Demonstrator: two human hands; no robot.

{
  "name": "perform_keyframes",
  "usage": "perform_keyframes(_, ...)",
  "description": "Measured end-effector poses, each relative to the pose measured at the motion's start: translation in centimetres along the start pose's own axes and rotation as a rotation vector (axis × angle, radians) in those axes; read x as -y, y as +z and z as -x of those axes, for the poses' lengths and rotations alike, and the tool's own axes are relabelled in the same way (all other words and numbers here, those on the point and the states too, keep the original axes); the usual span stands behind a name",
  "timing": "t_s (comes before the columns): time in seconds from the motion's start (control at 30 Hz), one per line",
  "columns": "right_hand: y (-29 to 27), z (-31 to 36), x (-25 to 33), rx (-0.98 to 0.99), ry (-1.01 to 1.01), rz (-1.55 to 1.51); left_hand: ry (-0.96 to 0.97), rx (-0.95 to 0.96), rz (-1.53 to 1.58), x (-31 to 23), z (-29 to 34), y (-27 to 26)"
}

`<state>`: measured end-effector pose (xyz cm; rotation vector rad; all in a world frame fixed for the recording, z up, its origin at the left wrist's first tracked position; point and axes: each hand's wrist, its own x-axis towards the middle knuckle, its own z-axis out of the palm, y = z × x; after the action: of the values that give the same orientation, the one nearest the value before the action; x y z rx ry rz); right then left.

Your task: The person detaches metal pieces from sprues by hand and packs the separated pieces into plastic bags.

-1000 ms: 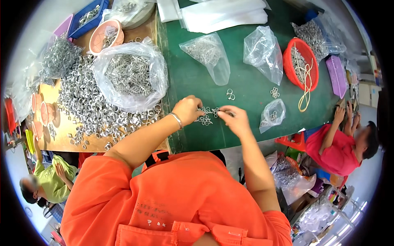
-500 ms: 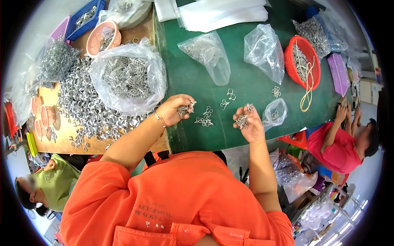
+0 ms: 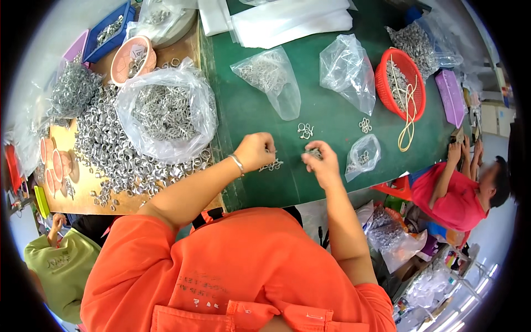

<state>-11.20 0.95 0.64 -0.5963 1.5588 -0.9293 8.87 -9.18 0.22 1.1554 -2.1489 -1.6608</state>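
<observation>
My left hand [image 3: 255,152] is closed, with a glint of metal ring pieces at its curled fingertips. It is just above a small pile of silvery ring pieces [image 3: 272,165] on the green table [image 3: 265,191], partly hiding it. Closed around several metal ring pieces [image 3: 314,153] is my right hand [image 3: 325,165], a short way to the right. Beyond both hands lie a few loose linked rings [image 3: 305,131]. A ring cluster [image 3: 365,125] and a small clear bag [image 3: 363,156] with pieces inside lie right of my right hand.
A large open plastic bag of metal parts [image 3: 166,108] stands left, amid loose rings [image 3: 113,138]. Farther back are a filled clear bag [image 3: 271,77], another clear bag [image 3: 347,72] and a red basket [image 3: 401,83] with cord. Co-workers sit at left [image 3: 61,265] and right [image 3: 456,193].
My left hand has moved right, over the small pile. The right hand has shifted slightly left and turned palm-down. The view has shifted a little, and the co-worker at left has moved.
</observation>
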Motion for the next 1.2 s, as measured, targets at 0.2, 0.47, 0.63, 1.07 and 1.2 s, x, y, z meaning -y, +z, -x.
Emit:
perform_keyframes(0.2,0.3,-2.4,3.1,-0.234,-0.209,0.374,-0.5,0.074,1.11,-0.9,0.2,-2.2)
perform_keyframes(0.47,-1.3,-2.9,1.4,-0.254,-0.081,-0.021,-0.488,0.141,1.49,-4.7,-0.2,-1.7)
perform_keyframes(0.63,0.2,-1.9,4.2,0.134,-0.015,-0.843,-0.211,-0.227,1.608,-8.5,-3.6,-2.2)
perform_keyframes(1.07,7.4,-6.8,11.6,0.17,0.119,-0.917,0.157,-0.474,1.291,-9.2,-4.2,-4.1)
perform_keyframes(1.2,7.7,-8.0,12.6,0.337,-0.081,-0.922,0.131,-0.518,1.211,-10.7,-3.8,-4.3)
